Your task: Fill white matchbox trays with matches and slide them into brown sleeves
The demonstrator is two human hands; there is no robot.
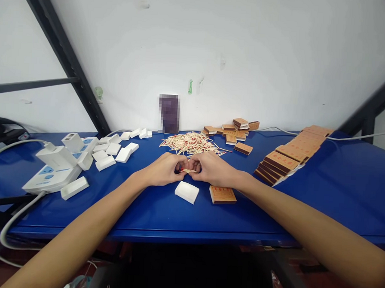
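Observation:
My left hand (165, 169) and my right hand (211, 168) meet just in front of a heap of loose red-tipped matches (192, 143). Between their curled fingertips lies a small bunch of matches (188, 171), which both hands pinch from either side. Closer to me, a white matchbox tray (187, 192) rests below the left fingers; its inside cannot be seen. To its right, under my right wrist, lies an orange-brown matchbox sleeve (222, 195) with printing on top.
Several white trays (114, 149) are scattered at left, beside a white power strip (53, 177) with chargers and cables. Matchboxes (236, 131) are piled behind the heap at right. A long overlapping row of box sleeves (283, 159) runs along the right. A blurred dark rectangle (170, 114) leans on the wall.

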